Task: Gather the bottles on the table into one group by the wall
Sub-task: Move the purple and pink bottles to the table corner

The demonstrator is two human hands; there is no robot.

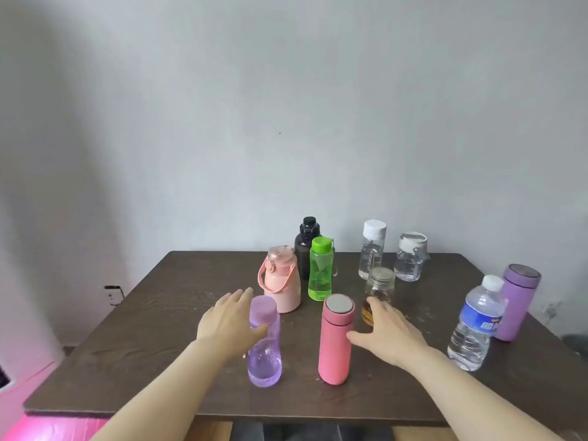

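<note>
Two near-edge bottles: lilac bottle (264, 342), light, slippery, touched by the open left grip (229, 323); pink flask (336, 338), rigid, approached mid-body by the open right grip (386, 335).

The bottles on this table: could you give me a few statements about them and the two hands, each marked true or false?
1. The green bottle lies on its side. False: it stands upright.
2. The left hand is at the translucent purple bottle. True.
3. The pink flask stands against the wall. False: it is near the table's front, beside the right hand.
4. The black bottle stands behind the green bottle. True.
5. The purple flask is at the table's left edge. False: right side.
</note>
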